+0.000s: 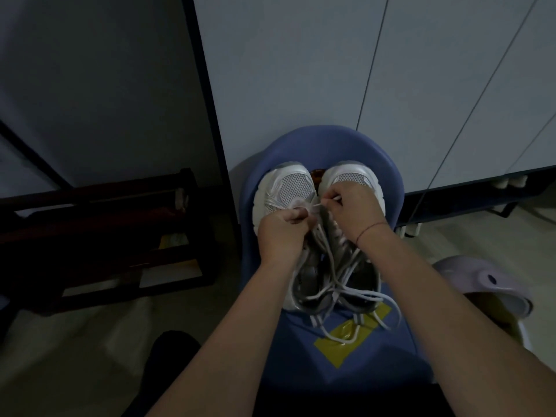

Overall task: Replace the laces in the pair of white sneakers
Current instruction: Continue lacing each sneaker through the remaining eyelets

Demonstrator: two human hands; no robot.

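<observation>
Head view: the left hand's fingers (294, 217) are curled tight and pinch a bit of white lace at the front of the shoes. Just across from them, the right hand's fingertips (332, 200) nip a thin lace end. Which eyelet that end belongs to is too small to tell. The left hand (278, 236) rests over the tongue area of the left sneaker (287, 188). The right hand (353, 209) lies across the forefoot of the right sneaker (350, 173), and a thin red thread shows at its wrist.

The laces (368, 293) look soft, light and limp. They should bend wherever pulled and snag on each other, so the stiff tip is probably the best place to pinch for threading. The shoes seem light, with padded uppers and mesh toes that give under pressure (steady them by the sole or side, not by the mesh).

Both sneakers stand side by side, touching, toes away from the person, on a blue chair seat (304, 139).

Counted: two sneakers, two hands and one chair. One yellow tape patch (337, 353) sits on the seat. Several loose lace strands trail over the heels and onto the tape, and they are too tangled to count surely.

Beyond the chair, a lilac object (481, 281) sits to the right and a dark wooden rack (105, 236) to the left.
</observation>
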